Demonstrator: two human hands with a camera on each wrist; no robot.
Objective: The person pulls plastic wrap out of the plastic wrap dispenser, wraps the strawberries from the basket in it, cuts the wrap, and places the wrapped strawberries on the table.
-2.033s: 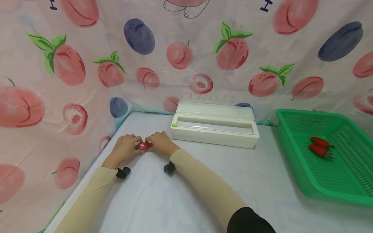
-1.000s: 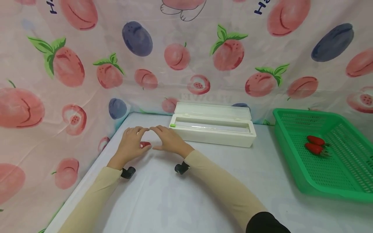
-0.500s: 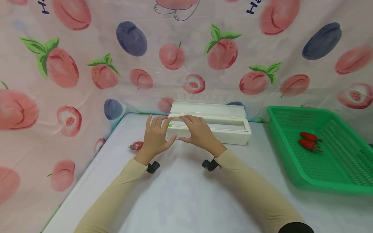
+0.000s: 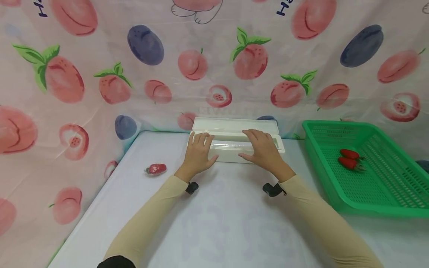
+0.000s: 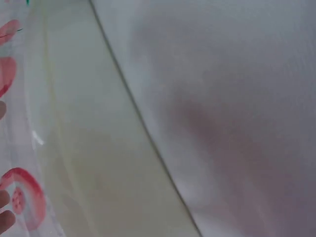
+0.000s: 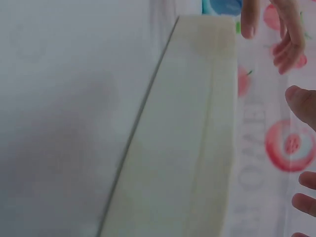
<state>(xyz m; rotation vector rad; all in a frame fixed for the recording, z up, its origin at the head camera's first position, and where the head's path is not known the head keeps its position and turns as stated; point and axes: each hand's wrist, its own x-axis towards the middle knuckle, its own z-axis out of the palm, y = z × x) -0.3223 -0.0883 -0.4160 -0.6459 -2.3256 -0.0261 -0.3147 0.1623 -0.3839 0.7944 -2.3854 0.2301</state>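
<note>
Both hands are spread at a white cling film dispenser, whose lid stands raised at the back. My left hand is at its left end, thumb apart from the fingers and nothing in the grasp. Toward its right end is my right hand, likewise holding nothing. Between them shows clear film on the roll. Whether either hand touches the dispenser I cannot tell. A small red radish-like vegetable, shiny as if wrapped in film, lies on the table left of my left hand.
A green plastic basket stands at the right, with two more red vegetables inside. White cloth covers the table. A fruit-printed curtain hangs behind and along the left side.
Both hands let go of the red vegetable, which stays on the table. They moved right to the dispenser and spread apart from each other. The head view shifted slightly right.
</note>
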